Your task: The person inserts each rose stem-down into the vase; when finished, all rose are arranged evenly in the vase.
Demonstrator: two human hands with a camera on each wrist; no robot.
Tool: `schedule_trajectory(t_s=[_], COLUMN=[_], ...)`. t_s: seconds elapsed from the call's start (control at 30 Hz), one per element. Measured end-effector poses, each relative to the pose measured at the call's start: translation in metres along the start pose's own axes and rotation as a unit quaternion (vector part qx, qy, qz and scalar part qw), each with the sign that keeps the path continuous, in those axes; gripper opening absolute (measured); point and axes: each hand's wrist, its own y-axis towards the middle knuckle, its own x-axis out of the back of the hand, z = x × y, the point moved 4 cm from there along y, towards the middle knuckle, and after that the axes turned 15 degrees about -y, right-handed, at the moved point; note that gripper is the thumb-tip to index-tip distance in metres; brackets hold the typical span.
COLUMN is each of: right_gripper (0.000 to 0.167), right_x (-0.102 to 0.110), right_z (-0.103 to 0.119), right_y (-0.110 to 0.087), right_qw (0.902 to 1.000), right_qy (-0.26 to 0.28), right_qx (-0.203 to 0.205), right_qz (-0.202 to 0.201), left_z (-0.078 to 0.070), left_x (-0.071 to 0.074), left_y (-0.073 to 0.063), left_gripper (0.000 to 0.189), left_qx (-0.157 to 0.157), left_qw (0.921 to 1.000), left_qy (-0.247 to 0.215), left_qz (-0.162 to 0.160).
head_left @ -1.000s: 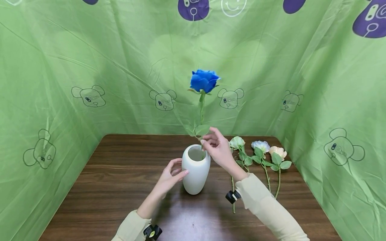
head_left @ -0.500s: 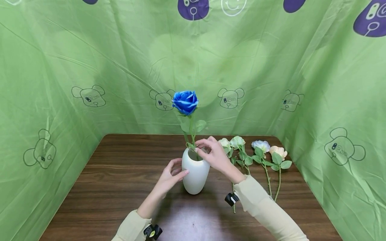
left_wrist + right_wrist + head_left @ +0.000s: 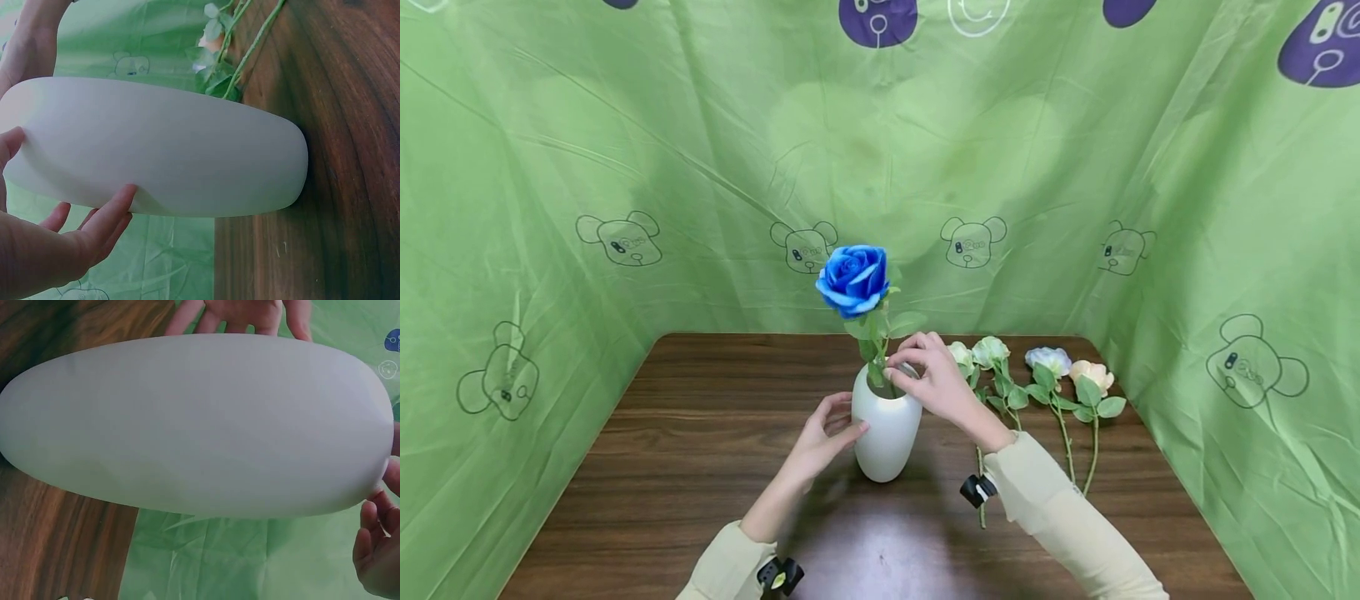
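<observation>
A white vase [image 3: 886,437] stands upright on the brown table. My left hand [image 3: 822,442] holds its left side, thumb on the front and fingers round the back; the left wrist view shows these fingertips [image 3: 128,190] against the smooth wall. At the vase's mouth, my right hand [image 3: 936,379] pinches the stem of a blue rose [image 3: 852,282]. The bloom leans left above the opening, its leaves near the rim and the lower stem hidden inside the vase. In the right wrist view the vase [image 3: 200,425] covers the stem, with my right fingers [image 3: 375,525] at its top end.
Right of the vase lie several flowers: pale green ones [image 3: 991,352], a pale violet one [image 3: 1049,362] and a peach one [image 3: 1092,377], stems toward the front. Green printed cloth [image 3: 700,150] surrounds the wooden table [image 3: 700,417] at the back and sides.
The blue rose has come down and to the left, its stem deeper in the vase and its bloom tipped toward me. My right hand has shifted slightly left; the left hand stays put.
</observation>
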Motion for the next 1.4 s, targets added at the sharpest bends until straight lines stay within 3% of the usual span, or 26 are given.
schedule_trajectory(t_s=[0.2, 0.33, 0.47, 0.63, 0.73, 0.87, 0.97, 1.1, 1.23, 1.4], right_gripper=[0.006, 0.005, 0.006, 0.005, 0.007, 0.014, 0.018, 0.019, 0.021, 0.022], right_x=[-0.002, -0.001, 0.003, 0.007, 0.010, 0.017, 0.027, 0.033, 0.020, -0.011], right_z=[0.001, 0.004, 0.005, -0.002, -0.011, -0.025, -0.032, -0.044, -0.070, -0.114], right_y=[-0.001, -0.001, -0.001, -0.001, -0.003, -0.006, -0.010, -0.021, -0.041, -0.071], right_qw=[0.9991, 0.9976, 0.9967, 0.9963, 0.9944, 0.9859, 0.9754, 0.9629, 0.9534, 0.9507], right_qy=[-0.014, -0.026, -0.029, 0.023, 0.063, 0.126, 0.159, 0.164, 0.161, 0.153], right_qx=[0.010, 0.029, 0.019, 0.009, -0.017, -0.086, -0.147, -0.214, -0.255, -0.269], right_qz=[0.040, 0.057, 0.073, 0.082, 0.083, 0.068, 0.040, 0.013, 0.015, 0.026], left_z=[-0.014, -0.007, 0.003, 0.001, -0.007, -0.013, -0.006, 0.004, 0.008, 0.008], left_x=[-0.008, -0.004, 0.001, 0.000, -0.004, -0.007, -0.004, 0.002, 0.004, 0.004], left_y=[-0.007, -0.004, 0.000, 0.000, -0.004, -0.008, -0.005, 0.000, 0.002, 0.002], left_gripper=[0.053, 0.054, 0.056, 0.054, 0.052, 0.052, 0.053, 0.053, 0.053, 0.053], left_qx=[0.004, 0.008, 0.009, 0.009, 0.004, -0.003, -0.003, -0.004, -0.003, 0.002], left_qw=[0.9999, 0.9999, 0.9999, 1.0000, 1.0000, 0.9999, 1.0000, 0.9999, 0.9999, 1.0000], left_qy=[0.008, 0.010, 0.009, 0.001, 0.007, 0.013, 0.001, -0.001, 0.003, -0.001], left_qz=[0.008, 0.001, -0.004, -0.003, -0.004, -0.003, -0.003, -0.010, -0.013, -0.003])
